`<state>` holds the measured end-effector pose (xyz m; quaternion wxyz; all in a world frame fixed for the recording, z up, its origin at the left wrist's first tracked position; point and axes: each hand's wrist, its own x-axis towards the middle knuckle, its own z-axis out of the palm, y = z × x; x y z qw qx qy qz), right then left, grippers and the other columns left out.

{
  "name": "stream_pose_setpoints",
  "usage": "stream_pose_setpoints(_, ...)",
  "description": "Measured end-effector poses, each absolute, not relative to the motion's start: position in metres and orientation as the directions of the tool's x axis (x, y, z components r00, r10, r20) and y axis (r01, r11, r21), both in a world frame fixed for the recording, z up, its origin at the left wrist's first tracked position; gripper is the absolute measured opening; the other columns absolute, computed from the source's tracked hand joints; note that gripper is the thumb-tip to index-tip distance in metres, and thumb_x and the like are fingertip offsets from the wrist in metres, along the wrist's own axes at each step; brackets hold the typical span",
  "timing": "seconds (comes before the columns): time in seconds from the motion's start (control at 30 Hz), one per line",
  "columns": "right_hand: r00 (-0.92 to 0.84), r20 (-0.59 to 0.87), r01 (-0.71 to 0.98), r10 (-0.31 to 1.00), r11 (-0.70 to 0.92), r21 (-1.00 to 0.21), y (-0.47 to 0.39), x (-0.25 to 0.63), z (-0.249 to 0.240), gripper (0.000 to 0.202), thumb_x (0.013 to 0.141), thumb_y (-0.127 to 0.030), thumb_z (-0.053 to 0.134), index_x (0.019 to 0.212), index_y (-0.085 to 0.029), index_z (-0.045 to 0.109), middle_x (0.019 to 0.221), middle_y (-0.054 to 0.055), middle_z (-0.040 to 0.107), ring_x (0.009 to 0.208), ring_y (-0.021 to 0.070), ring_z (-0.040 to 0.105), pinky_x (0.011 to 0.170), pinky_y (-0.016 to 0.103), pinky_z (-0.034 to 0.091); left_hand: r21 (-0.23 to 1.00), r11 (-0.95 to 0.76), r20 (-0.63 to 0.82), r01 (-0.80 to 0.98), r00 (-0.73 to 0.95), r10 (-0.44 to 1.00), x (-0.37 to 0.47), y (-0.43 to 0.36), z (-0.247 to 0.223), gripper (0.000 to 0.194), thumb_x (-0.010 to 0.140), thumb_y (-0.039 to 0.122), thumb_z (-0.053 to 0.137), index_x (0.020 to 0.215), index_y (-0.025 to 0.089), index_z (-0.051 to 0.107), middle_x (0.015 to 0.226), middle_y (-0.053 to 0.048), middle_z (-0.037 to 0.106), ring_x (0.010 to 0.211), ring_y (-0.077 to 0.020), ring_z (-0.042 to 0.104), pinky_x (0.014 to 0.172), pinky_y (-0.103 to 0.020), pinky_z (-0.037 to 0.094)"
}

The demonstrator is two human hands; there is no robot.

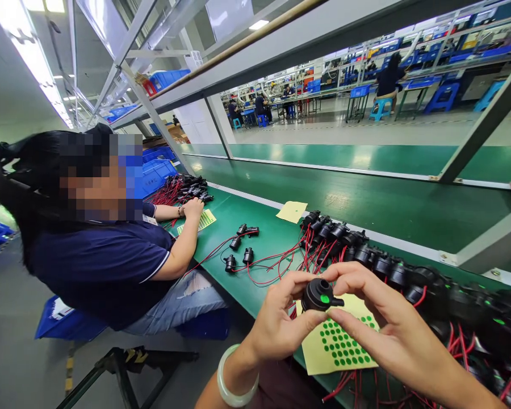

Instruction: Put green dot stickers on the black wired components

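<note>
Just above the yellow backing sheet of green dot stickers [338, 343], a small round black plastic part with a green dot on top [321, 295] is pinched between left hand [276, 324] and right hand [387, 324], fingertips clamped on its rim so the top stays visible. Piled close behind are more black parts on red wires [366, 255] along the green bench [366, 199], and a co-worker's arm [183, 238] is rested further left, well apart.

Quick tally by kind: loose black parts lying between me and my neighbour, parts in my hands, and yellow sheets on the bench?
Loose black parts: 4
Black part with a green dot, held in left hand and right hand: 1
Yellow sheets: 3
Total: 8
</note>
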<state>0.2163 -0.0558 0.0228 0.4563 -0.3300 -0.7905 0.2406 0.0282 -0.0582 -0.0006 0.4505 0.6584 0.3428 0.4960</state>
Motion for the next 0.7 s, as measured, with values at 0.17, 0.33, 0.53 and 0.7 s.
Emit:
stream_pose_setpoints(0.17,-0.366,0.681,0.309,0.634,0.773,-0.554,-0.058,0.211,0.018,0.024,0.089,-0.009,0.058,0.106,-0.026,0.061,0.108,0.006,0.062,0.099,0.0142,0.066,0.082,0.023,0.056,0.941,-0.338,0.322,0.006,0.284,0.903,0.027,-0.06,0.002,0.035,0.084,0.034,0.072,0.11,0.015,0.06,0.095,-0.009,0.072,0.085,-0.0199,0.07,0.077,-0.027,0.056)
stream_pose_setpoints(0.33,-0.312,0.747,0.277,0.587,0.808,-0.52,-0.061,0.204,0.017,0.033,0.087,-0.004,0.057,0.112,-0.024,0.065,0.108,0.008,0.064,0.098,0.0152,0.067,0.079,0.023,0.058,0.919,-0.393,0.368,0.033,0.286,0.885,0.025,-0.063,0.002,0.032,0.085,0.027,0.071,0.113,0.016,0.059,0.097,-0.008,0.073,0.086,-0.0193,0.07,0.079,-0.028,0.055)
stream_pose_setpoints(0.53,-0.334,0.756,0.231,0.563,0.827,-0.513,-0.06,0.204,0.012,0.035,0.088,-0.002,0.056,0.115,-0.023,0.066,0.111,0.008,0.066,0.1,0.0138,0.069,0.082,0.021,0.058,0.948,-0.312,0.317,-0.066,0.302,0.899,0.022,-0.064,0.002,0.033,0.083,0.029,0.073,0.111,0.017,0.06,0.1,-0.009,0.074,0.091,-0.0208,0.071,0.08,-0.027,0.055)
stream_pose_setpoints(0.7,-0.363,0.709,0.3,0.605,0.796,-0.526,-0.059,0.216,-0.001,0.028,0.088,-0.014,0.063,0.115,-0.023,0.061,0.115,0.009,0.07,0.104,0.0169,0.07,0.088,0.025,0.059,0.968,-0.162,0.218,-0.19,0.324,0.921,0.019,-0.062,0.001,0.037,0.08,0.037,0.077,0.106,0.017,0.06,0.093,-0.008,0.074,0.084,-0.0195,0.071,0.072,-0.025,0.053)
